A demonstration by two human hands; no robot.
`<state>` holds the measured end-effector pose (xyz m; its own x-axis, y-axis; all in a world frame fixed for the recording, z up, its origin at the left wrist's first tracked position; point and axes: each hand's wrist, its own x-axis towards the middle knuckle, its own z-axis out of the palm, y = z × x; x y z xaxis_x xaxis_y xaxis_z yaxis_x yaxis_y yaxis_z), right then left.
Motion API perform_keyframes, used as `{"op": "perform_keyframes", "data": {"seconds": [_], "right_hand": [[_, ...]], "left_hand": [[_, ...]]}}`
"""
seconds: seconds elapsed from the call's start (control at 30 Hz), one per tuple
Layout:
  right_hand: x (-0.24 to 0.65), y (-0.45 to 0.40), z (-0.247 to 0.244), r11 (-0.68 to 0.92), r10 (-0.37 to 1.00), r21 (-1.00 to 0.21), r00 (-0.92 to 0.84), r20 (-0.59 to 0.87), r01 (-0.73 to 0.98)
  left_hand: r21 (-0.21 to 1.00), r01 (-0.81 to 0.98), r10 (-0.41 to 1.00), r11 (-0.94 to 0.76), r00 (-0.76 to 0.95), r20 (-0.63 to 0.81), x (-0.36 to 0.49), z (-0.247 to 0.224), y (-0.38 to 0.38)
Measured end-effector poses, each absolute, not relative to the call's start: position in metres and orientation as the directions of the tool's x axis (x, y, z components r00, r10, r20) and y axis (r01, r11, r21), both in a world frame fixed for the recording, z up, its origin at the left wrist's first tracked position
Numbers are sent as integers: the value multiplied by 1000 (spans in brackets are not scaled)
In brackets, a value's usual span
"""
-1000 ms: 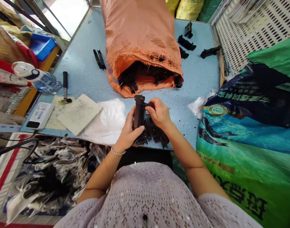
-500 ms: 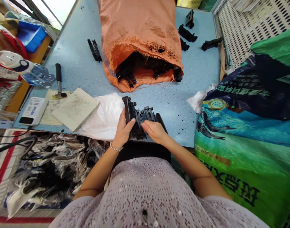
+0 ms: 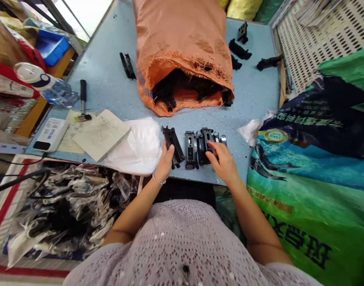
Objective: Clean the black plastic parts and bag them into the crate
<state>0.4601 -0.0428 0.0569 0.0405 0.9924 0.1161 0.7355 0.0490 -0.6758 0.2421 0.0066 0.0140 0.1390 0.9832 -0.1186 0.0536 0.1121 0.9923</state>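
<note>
Near the front edge of the blue table, my left hand (image 3: 164, 162) grips a long black plastic part (image 3: 176, 143) that lies at a slant, thumb along its top. A second black slotted part (image 3: 191, 150) lies between my hands, untouched. To its right, my right hand (image 3: 222, 161) has its curled fingers on another black part (image 3: 206, 137), which sits against a further dark piece. Part of that piece is hidden by the fingers. Behind them, an open orange woven sack (image 3: 182, 35) holds more black parts (image 3: 166, 95) in its mouth.
White plastic bags (image 3: 140, 147), a cardboard square (image 3: 101, 135), a hammer (image 3: 83, 97), a white box-shaped device (image 3: 51, 135) and a water bottle (image 3: 59, 93) are at left. A crate (image 3: 4, 206) of bagged parts stands below. A green printed sack (image 3: 307, 206) borders the right.
My hands have moved apart, the right one further to the right. The black parts, bunched between them before, now lie spread out side by side. The view has shifted slightly.
</note>
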Motion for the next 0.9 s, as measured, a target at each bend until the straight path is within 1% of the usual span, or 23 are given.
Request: {"op": "perform_keyframes", "data": {"seconds": [0.07,0.1,0.17,0.2,0.23,0.27,0.3,0.33,0.37,0.43,0.47,0.5,0.53,0.57,0.6,0.63,0.7,0.73,0.77,0.8,0.83,0.87,0.9], "right_hand": [[435,-50,65,13,1000,-814,-29,-5,581],[423,-52,67,-24,997,-851,-51,-60,525],[407,-51,65,-127,988,-897,-29,-154,424],[404,-48,63,-187,979,-919,-8,-202,348],[402,-44,61,-244,968,-936,-3,-252,252],[403,-40,58,-290,955,-945,-15,-296,148],[404,-36,56,-322,945,-945,-39,-324,52],[404,-32,55,-336,941,-941,-60,-334,-28],[403,-29,54,-337,941,-937,-72,-331,-90],[395,-24,53,-328,944,-927,-86,-318,-180],[388,-22,53,-331,944,-919,-98,-316,-217],[381,-20,53,-339,940,-908,-116,-320,-247],[373,-17,53,-350,936,-896,-135,-325,-272],[366,-15,54,-363,931,-885,-154,-332,-291],[360,-13,54,-376,925,-875,-172,-338,-305],[355,-10,54,-388,920,-866,-187,-344,-316],[350,-7,54,-403,914,-855,-202,-353,-328],[350,-6,54,-406,912,-851,-202,-357,-332],[351,-5,54,-409,911,-847,-198,-361,-338],[352,-5,54,-412,910,-843,-193,-366,-344],[353,-5,54,-417,908,-838,-190,-373,-351],[354,-4,54,-423,906,-832,-187,-380,-360],[355,-4,54,-429,903,-824,-185,-387,-370]], "left_hand": [[990,74,985,121,113,-129,245,30,-6],[990,87,984,108,135,-119,245,36,-9],[991,131,970,28,234,-59,235,42,-8],[984,174,964,-26,264,-21,224,43,-2],[967,244,967,-77,253,13,208,43,5],[934,340,979,-112,199,45,189,42,14],[883,454,991,-119,103,81,167,41,23],[817,569,992,-90,-19,122,144,39,31],[746,665,975,-26,-149,166,124,37,37],[622,769,905,147,-358,230,95,31,41],[580,785,878,218,-418,235,89,26,38],[553,792,870,259,-440,223,90,21,33],[544,798,886,258,-420,196,97,15,25],[551,806,921,215,-356,162,108,10,16],[572,810,962,131,-244,125,120,5,6],[604,797,991,20,-96,94,132,1,-3],[681,706,976,-195,206,65,147,-1,-15],[712,657,958,-247,278,76,148,0,-16],[730,636,959,-251,265,99,146,1,-14],[734,647,977,-207,170,126,141,2,-9],[728,675,989,-122,19,149,136,3,-2],[714,700,978,-22,-133,160,132,3,8],[695,716,959,62,-236,158,131,2,17]]}}
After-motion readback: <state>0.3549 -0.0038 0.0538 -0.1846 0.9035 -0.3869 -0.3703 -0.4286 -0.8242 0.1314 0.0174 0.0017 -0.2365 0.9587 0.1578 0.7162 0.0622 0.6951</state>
